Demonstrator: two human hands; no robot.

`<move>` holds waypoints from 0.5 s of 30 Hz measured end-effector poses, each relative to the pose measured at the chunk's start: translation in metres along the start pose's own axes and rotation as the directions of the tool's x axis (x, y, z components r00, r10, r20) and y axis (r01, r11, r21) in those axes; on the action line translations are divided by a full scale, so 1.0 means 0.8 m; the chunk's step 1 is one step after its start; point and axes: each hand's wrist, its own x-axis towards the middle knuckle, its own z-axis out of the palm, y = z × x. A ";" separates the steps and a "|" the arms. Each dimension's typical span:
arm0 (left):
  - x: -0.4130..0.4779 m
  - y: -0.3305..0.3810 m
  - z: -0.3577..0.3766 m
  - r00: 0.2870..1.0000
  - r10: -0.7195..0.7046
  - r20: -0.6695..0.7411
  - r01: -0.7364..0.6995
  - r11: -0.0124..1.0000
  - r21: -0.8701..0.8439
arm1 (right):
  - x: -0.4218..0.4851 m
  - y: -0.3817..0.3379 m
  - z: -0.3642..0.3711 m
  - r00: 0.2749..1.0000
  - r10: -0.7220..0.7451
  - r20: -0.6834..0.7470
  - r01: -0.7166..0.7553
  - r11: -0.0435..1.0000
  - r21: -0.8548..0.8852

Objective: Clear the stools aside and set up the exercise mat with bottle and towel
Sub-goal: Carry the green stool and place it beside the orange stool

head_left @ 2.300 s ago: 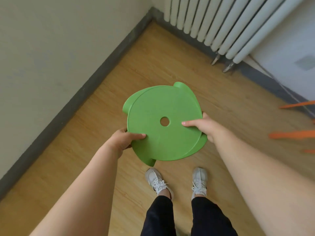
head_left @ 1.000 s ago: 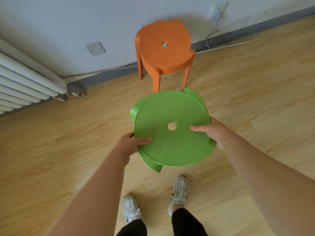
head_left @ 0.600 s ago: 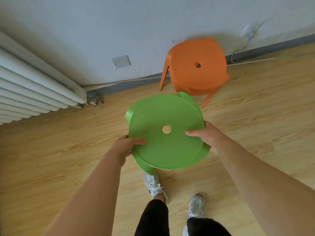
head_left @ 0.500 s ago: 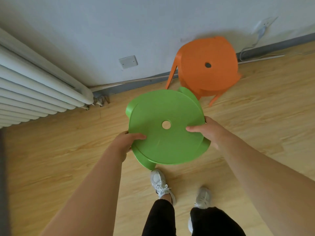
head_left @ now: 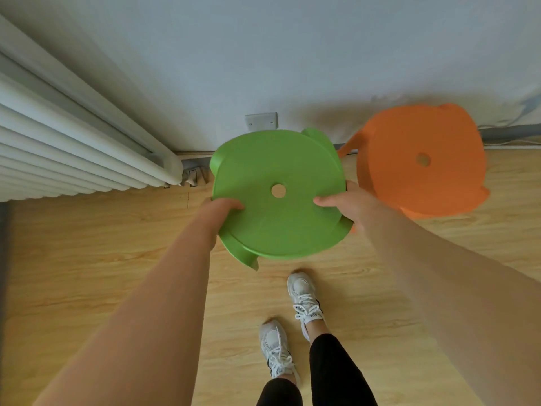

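Note:
I hold a green plastic stool [head_left: 278, 218] in the air by its round seat, seen from above. My left hand [head_left: 218, 210] grips the seat's left rim with the thumb on top. My right hand [head_left: 349, 208] grips the right rim the same way. An orange stool [head_left: 421, 159] stands on the floor against the wall, just right of the green one. No mat, bottle or towel is in view.
A white radiator [head_left: 73, 148] runs along the wall at the left. A white wall plate [head_left: 261, 121] sits low on the wall behind the green stool. My feet in white sneakers [head_left: 303, 297] stand on the wooden floor [head_left: 87, 259] below the stool.
I have stepped closer to the wall, carrying the green stool. The orange stool now lies right beside it and looms larger. My grip on the seat is unchanged.

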 end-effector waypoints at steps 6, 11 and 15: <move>0.050 0.024 0.008 0.999 -0.021 0.033 0.021 1.000 0.008 | 0.066 -0.029 0.006 1.000 0.009 -0.008 -0.009 1.000 0.002; 0.079 0.026 0.011 0.999 -0.002 0.045 0.003 1.000 -0.014 | 0.097 -0.022 0.010 0.998 0.057 -0.032 -0.057 0.998 -0.008; 0.092 0.025 0.007 1.000 0.018 0.019 -0.017 1.000 -0.026 | 0.108 -0.018 0.013 0.997 0.073 -0.031 -0.073 0.997 0.000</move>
